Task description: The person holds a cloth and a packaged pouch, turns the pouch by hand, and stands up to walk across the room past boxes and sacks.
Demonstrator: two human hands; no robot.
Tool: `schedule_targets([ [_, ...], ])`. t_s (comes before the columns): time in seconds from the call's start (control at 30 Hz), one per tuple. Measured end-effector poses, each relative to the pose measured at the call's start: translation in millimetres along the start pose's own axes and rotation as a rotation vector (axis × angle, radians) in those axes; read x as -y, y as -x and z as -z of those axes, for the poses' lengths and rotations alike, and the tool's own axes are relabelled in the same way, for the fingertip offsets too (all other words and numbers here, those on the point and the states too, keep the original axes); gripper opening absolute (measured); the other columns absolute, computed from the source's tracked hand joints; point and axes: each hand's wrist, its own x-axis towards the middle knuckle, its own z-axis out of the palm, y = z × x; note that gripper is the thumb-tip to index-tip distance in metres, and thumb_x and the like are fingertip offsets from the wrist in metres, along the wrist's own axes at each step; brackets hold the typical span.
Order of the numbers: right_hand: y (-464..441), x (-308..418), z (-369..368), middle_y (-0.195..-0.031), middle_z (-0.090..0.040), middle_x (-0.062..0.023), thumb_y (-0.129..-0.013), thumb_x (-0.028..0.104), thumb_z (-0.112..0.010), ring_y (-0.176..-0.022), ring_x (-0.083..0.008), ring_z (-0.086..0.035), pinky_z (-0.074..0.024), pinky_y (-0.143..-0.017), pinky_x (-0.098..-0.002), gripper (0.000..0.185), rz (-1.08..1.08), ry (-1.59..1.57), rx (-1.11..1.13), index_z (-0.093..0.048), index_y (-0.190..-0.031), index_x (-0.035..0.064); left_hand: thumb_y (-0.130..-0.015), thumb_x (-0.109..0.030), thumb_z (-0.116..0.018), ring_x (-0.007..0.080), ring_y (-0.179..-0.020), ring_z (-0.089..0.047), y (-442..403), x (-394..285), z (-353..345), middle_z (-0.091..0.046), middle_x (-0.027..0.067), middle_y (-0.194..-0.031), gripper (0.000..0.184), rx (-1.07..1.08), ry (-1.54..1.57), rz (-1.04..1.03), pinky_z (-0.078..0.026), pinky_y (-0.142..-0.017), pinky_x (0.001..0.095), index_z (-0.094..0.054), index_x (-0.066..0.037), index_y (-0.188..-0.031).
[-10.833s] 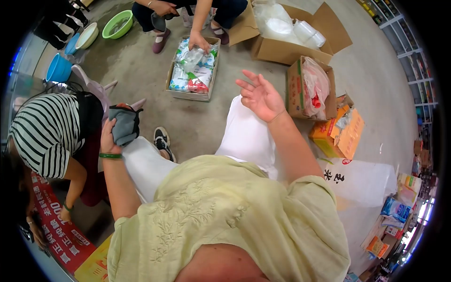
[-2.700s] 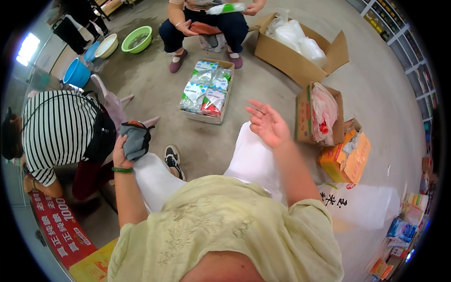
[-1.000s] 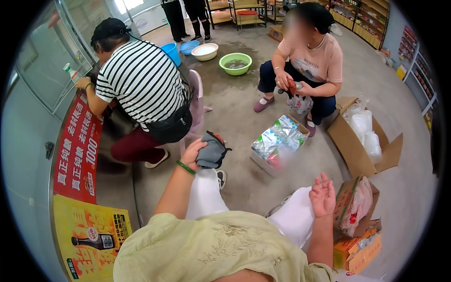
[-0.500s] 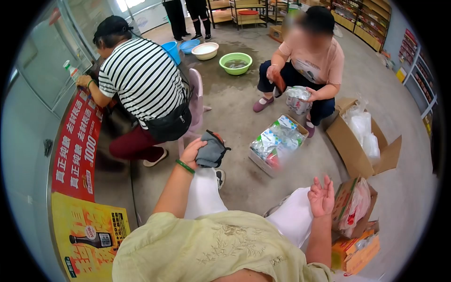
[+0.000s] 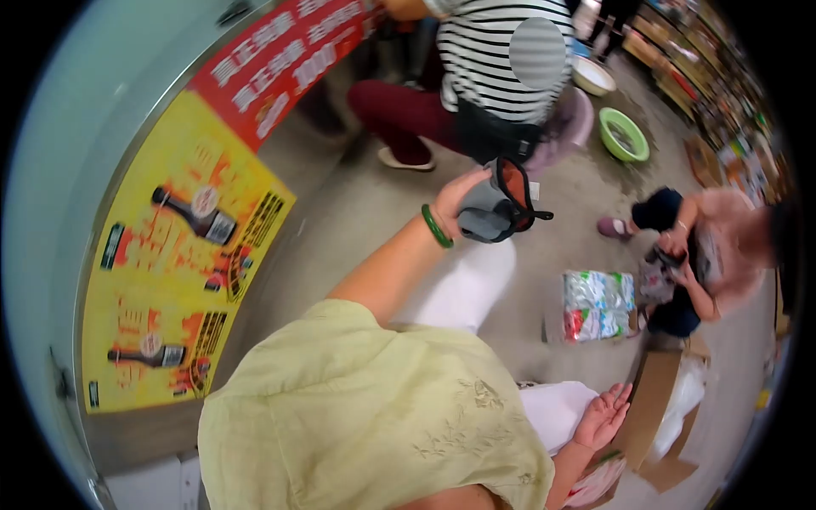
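My left hand (image 5: 460,201), with a green bangle (image 5: 437,227) at the wrist, grips a grey fabric item (image 5: 486,210) with black trim, a reddish inside and a small black loop. Its mouth gapes to the right, and its exact kind is unclear. My fingers behind it are partly hidden. Palm up near my right knee, my right hand (image 5: 605,416) holds nothing, its fingers loosely curled and apart. Beyond my knees lies a box of silvery plastic-wrapped packs (image 5: 599,308).
A person in a striped shirt (image 5: 501,59) sits ahead on a pink chair (image 5: 568,132). Another person in a pink top (image 5: 722,246) crouches at right, handling a pack. An open carton (image 5: 650,404) with plastic bags, a green basin (image 5: 623,136) and a poster-covered counter (image 5: 183,255) surround me.
My view has swung left, so the people and boxes appear farther right. The grey fabric item has turned in my left hand, showing more of its reddish inside.
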Motion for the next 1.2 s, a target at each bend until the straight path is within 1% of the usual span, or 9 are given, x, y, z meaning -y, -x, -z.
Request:
schedule_targets([
  [0.13,-31,-11,-6,-0.126,-0.048,-0.0148,-0.097,0.025,-0.036,-0.077,-0.0132,-0.044,-0.0369,-0.063,-0.0246,0.044,-0.107,0.117,-0.074,-0.034,-0.136,0.0050,-0.090,-0.016,-0.044,0.0239,-0.088,-0.063,67,-80,31,-0.064,0.0133,-0.099,0.026,-0.331,-0.719,-0.346,-0.051,-0.081,0.0358,-0.056,0.001,-0.107],
  [0.37,-68,-38,-13,-0.129,-0.045,-0.0136,-0.097,0.022,-0.037,-0.081,-0.0140,-0.046,-0.0404,-0.067,-0.0248,0.045,-0.238,0.189,-0.058,-0.032,-0.137,0.0019,-0.089,-0.015,-0.046,0.0223,-0.076,-0.063,215,-170,15,-0.063,0.0118,-0.091,0.024,-0.695,-0.318,-0.768,-0.053,-0.069,0.0331,-0.054,-0.001,-0.107],
  [0.43,-68,-44,-23,-0.130,-0.045,-0.0136,-0.095,0.019,-0.037,-0.082,-0.0139,-0.048,-0.0429,-0.068,-0.0245,0.043,-0.246,0.327,-0.114,-0.035,-0.135,0.0023,-0.088,-0.015,-0.048,0.0219,-0.078,-0.063,236,-174,57,-0.062,0.0110,-0.094,0.026,-0.481,-0.075,-0.707,-0.053,-0.069,0.0330,-0.051,-0.002,-0.111],
  [0.47,-74,-47,-24,-0.129,-0.045,-0.0132,-0.094,0.018,-0.038,-0.083,-0.0139,-0.049,-0.0443,-0.070,-0.0242,0.042,-0.230,0.466,-0.152,-0.038,-0.134,0.0025,-0.087,-0.012,-0.047,0.0213,-0.081,-0.062,246,-182,109,-0.061,0.0111,-0.096,0.025,-0.036,0.039,-0.591,-0.053,-0.069,0.0338,-0.050,0.000,-0.109],
  [0.57,-73,-58,-28,-0.121,-0.050,-0.0102,-0.093,0.019,-0.040,-0.088,-0.0142,-0.052,-0.0454,-0.074,-0.0258,0.037,-0.214,0.472,-0.284,-0.047,-0.126,0.0038,-0.089,-0.011,-0.035,0.0262,-0.093,-0.059,198,-146,66,-0.060,0.0168,-0.104,0.033,-0.229,0.150,-0.665,-0.048,-0.088,0.0402,-0.048,0.006,-0.114],
  [0.7,-61,-31,-29,-0.115,-0.056,-0.0107,-0.092,0.025,-0.047,-0.082,-0.0172,-0.052,-0.0440,-0.072,-0.0269,0.034,-0.220,0.293,-0.268,-0.054,-0.117,0.0021,-0.094,-0.019,-0.031,0.0273,-0.110,-0.051,119,-112,82,-0.051,0.0181,-0.122,0.042,-0.244,-0.752,-0.380,-0.038,-0.098,0.0366,-0.041,0.008,-0.125],
  [0.8,-7,1,-38,-0.114,-0.057,-0.0112,-0.093,0.026,-0.045,-0.080,-0.0173,-0.051,-0.0438,-0.071,-0.0267,0.033,-0.046,0.247,-0.229,-0.057,-0.111,0.0021,-0.095,-0.019,-0.034,0.0285,-0.106,-0.055,74,-71,32,-0.056,0.0169,-0.117,0.039,-0.006,-0.138,-0.172,-0.043,-0.092,0.0373,-0.046,0.005,-0.122],
  [0.93,67,33,0,-0.110,-0.059,-0.0103,-0.093,0.029,-0.045,-0.078,-0.0160,-0.051,-0.0437,-0.068,-0.0264,0.032,0.243,0.170,-0.378,-0.061,-0.103,0.0030,-0.093,-0.023,-0.039,0.0321,-0.107,-0.055,3,-28,-11,-0.057,0.0173,-0.116,0.040,0.306,-0.096,0.198,-0.041,-0.097,0.0407,-0.047,0.005,-0.121],
  [1.2,253,21,135,-0.095,-0.061,-0.0095,-0.091,0.020,-0.044,-0.073,-0.0152,-0.052,-0.0438,-0.060,-0.0240,0.025,0.556,-0.197,-1.155,-0.061,-0.099,0.0033,-0.091,-0.022,-0.038,0.0286,-0.104,-0.057,-52,65,-41,-0.059,0.0147,-0.113,0.037,0.112,-0.265,0.500,-0.042,-0.095,0.0406,-0.052,0.000,-0.117],
])
